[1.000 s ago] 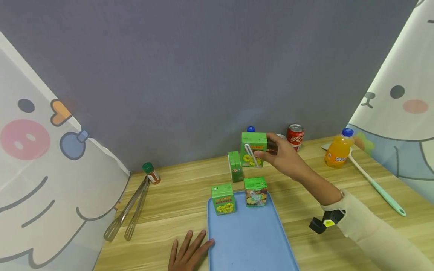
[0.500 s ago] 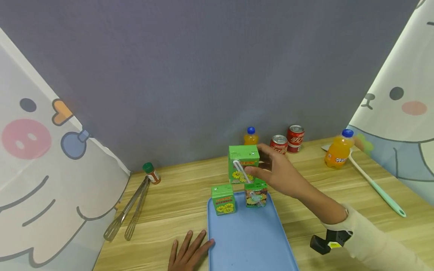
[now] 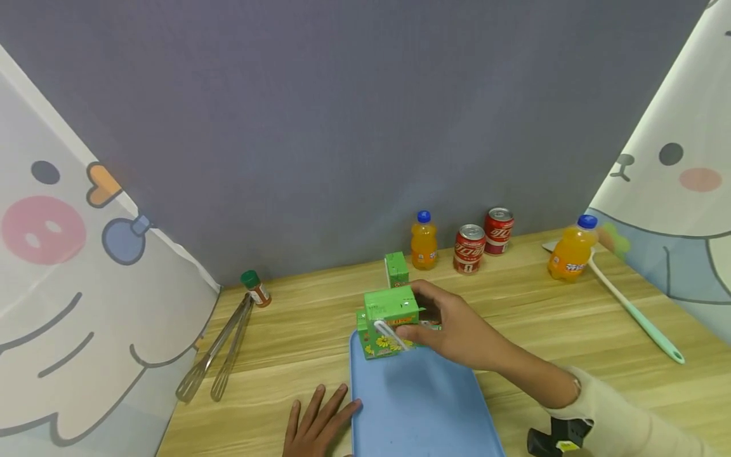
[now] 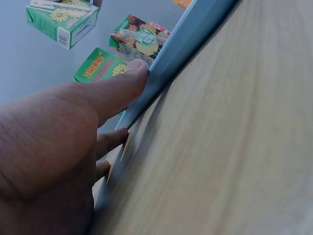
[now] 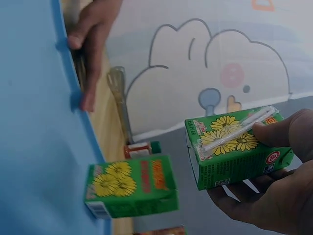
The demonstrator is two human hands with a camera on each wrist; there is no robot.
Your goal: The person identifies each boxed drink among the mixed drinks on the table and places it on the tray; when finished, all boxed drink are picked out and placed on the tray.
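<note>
My right hand (image 3: 451, 327) grips a green drink carton (image 3: 391, 311) with yellow flowers and a straw in a clear sleeve on its front. The held carton hangs above the far end of the blue tray (image 3: 422, 406). In the right wrist view, a second flowered carton (image 5: 132, 187) stands on the tray beside it. A third carton, with a brown picture (image 4: 139, 39), shows in the left wrist view; the right hand mostly hides it in the head view. My left hand (image 3: 320, 422) lies with spread fingers at the tray's left edge, its thumb touching the rim.
Behind the tray stand another green carton (image 3: 396, 269), an orange drink bottle (image 3: 424, 241) and two red cans (image 3: 469, 249). To the right are a second orange bottle (image 3: 573, 247) and a green-handled spatula (image 3: 639, 317). A spice jar (image 3: 256, 289) and metal tongs (image 3: 214, 352) lie left.
My right hand has brought the carton left and toward me, from behind the tray to above its far end. The left hand has stayed in place.
</note>
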